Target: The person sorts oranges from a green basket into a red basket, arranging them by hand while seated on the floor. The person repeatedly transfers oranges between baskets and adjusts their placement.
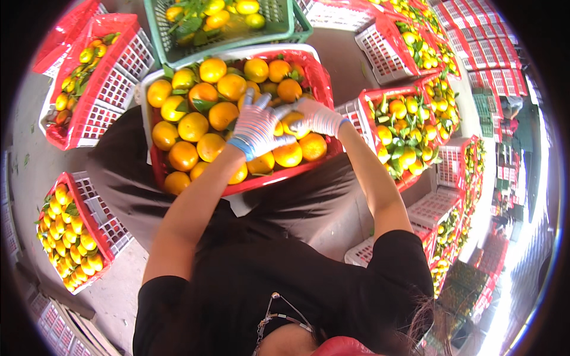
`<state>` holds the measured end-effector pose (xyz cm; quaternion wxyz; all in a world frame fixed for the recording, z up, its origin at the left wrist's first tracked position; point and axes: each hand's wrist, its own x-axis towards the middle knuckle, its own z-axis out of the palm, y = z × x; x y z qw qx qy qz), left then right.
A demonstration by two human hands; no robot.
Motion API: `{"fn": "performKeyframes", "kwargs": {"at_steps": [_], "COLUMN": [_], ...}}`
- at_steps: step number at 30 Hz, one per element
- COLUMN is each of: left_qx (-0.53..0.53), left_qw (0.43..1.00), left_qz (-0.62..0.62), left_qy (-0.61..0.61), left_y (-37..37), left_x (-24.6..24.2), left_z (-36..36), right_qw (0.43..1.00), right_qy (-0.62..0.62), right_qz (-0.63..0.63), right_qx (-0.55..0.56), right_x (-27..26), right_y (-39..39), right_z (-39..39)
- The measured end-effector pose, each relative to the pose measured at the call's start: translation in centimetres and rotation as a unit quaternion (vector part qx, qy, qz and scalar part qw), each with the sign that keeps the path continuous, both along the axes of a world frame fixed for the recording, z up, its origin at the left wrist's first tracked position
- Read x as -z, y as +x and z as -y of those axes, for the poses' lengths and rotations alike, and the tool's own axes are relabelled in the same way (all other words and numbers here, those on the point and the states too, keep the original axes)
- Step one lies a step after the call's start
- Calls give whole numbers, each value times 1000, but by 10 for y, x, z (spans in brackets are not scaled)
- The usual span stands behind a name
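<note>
My left hand [259,124], in a striped knit glove with a blue cuff, lies with fingers spread over the mandarin oranges in a white plastic crate [145,104]. Beside it, my right hand [321,116] wears a matching glove and curls its fingers and thumb around a mandarin orange [291,119]. The fingertips of both hands nearly meet, hiding part of that fruit. Red plastic film [328,89] lines the crate, which rests at my knees. Loose mandarins, such as one mandarin [193,127] left of my left hand, fill it, with a few green leaves [204,105] among them.
Beyond the crate stands a green plastic basket [178,58] with leafy mandarins. Filled crates flank me: a lined crate [100,84] at far left, another crate [104,227] at lower left, and a crate of leafy fruit [403,133] at right. Stacked crates [485,44] rise farther right.
</note>
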<state>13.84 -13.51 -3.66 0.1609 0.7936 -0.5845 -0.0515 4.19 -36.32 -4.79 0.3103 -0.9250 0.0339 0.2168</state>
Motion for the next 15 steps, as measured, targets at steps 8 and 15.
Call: {"fn": "performKeyframes", "kwargs": {"at_steps": [8,15], "left_qx": [26,57], "left_qw": [998,996], "left_qz": [1,-63], "left_qy": [60,34], "left_y": [7,-2], "left_x": [14,8], "left_z": [-14,-8], "right_qw": [970,932], "right_qy": [-228,-301], "right_qz": [85,48], "right_qx": [-16,196], "right_x": [-77,-12], "right_y": [125,386], "right_z": [13,68]}}
